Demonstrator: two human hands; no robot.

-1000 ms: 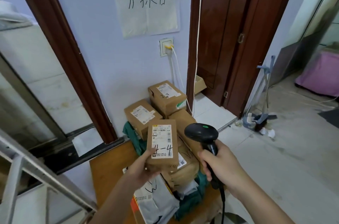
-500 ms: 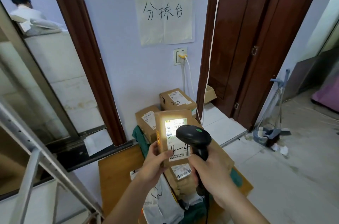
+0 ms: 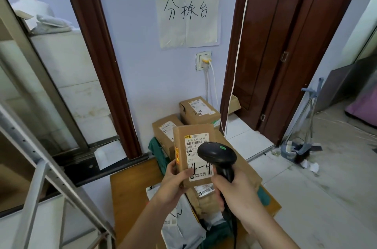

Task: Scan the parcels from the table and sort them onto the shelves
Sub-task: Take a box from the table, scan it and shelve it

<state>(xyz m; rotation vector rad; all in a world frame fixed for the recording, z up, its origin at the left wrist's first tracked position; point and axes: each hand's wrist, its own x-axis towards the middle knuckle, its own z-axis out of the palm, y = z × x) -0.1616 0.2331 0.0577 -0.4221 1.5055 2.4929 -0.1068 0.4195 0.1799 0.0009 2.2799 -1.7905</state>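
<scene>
My left hand [image 3: 175, 180] holds a small brown cardboard parcel [image 3: 191, 136] upright by its lower left corner; its white label reads "4-4". My right hand [image 3: 234, 191] grips a black barcode scanner [image 3: 217, 153] whose head sits just in front of the label, covering part of it. Below lies the wooden table [image 3: 130, 193] with a pile of parcels: two brown boxes [image 3: 199, 112] [image 3: 164, 130] at the back, a larger brown one [image 3: 246, 169] behind the scanner, and a white plastic mailer [image 3: 179, 228] at the front.
A grey metal shelf frame [image 3: 40, 167] stands at the left. Behind the table is a pale wall with a paper sign [image 3: 187, 18] and a socket [image 3: 203, 60]. A dark wooden door [image 3: 285, 44] is on the right, a dustpan [image 3: 293, 148] on the tiled floor.
The parcel rose in front of me and the scanner closed in over its label. The bright scan light on the label half a second ago is gone.
</scene>
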